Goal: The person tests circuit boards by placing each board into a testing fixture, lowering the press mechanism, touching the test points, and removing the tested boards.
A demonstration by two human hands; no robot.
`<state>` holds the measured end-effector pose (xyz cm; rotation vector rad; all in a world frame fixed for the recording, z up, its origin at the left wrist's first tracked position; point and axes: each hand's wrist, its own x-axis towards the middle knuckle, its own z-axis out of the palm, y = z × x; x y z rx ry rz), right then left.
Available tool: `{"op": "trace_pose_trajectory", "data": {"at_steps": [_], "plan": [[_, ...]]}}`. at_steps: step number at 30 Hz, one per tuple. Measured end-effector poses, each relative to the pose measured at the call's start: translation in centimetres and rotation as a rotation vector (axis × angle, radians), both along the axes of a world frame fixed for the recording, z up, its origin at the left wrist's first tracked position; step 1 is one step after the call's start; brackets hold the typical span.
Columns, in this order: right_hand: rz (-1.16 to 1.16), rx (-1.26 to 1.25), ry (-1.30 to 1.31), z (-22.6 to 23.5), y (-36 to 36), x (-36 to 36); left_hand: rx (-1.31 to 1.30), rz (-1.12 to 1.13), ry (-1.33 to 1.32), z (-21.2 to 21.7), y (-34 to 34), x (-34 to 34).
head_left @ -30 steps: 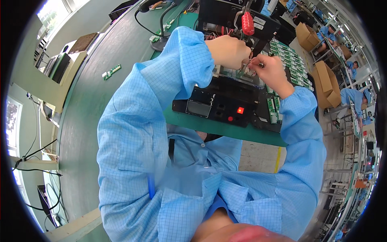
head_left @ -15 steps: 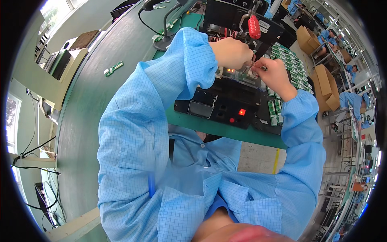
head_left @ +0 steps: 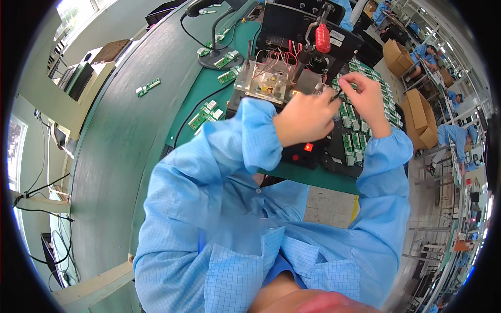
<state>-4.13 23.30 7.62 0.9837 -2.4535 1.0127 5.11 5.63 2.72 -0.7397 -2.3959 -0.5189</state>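
Note:
My left hand (head_left: 307, 119) is closed over the front right of a black test fixture (head_left: 255, 96), back of the hand up. Close to its fingertips, my right hand (head_left: 366, 100) is pinched at thumb and forefinger. A small dark thin piece (head_left: 337, 96) shows between the two hands, too small and partly covered to name. Behind them rises a clamp lever with a red handle (head_left: 323, 38). A clear plate (head_left: 269, 78) with red and white wires above it lies left of the lever. My left hand hides part of the fixture's front panel.
Rows of green circuit boards (head_left: 353, 148) lie on a black mat at the right. More boards (head_left: 205, 116) rest left of the fixture, and a single one (head_left: 148, 87) sits farther left on the green table (head_left: 120, 130). A lamp base (head_left: 214, 60) and cardboard boxes (head_left: 419, 117) stand around.
My left hand has come down toward my body, uncovering the wired clear plate and boards at the left. My right hand has shifted slightly right, staying close to the left one.

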Motion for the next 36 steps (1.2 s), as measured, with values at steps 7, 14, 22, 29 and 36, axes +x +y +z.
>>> {"op": "trace_pose_trajectory", "data": {"at_steps": [7,14,22,29,36], "plan": [[-0.075,0.124,-0.054,-2.0,0.7,0.5,0.201,0.096,-0.004,-2.1,2.7,1.6],[0.012,0.032,-0.053,-3.6,0.5,-0.5,0.24,0.11,-0.05,-3.1,3.3,2.1],[-0.052,0.093,-0.092,0.2,0.0,0.4,0.219,0.149,0.019,-2.8,3.7,1.5],[0.122,0.187,0.057,0.9,-2.7,0.2,0.246,0.236,0.013,-2.2,2.0,1.1],[0.084,0.198,0.032,-0.2,-1.9,0.6,0.215,0.269,0.019,-1.9,0.0,0.8]]}}
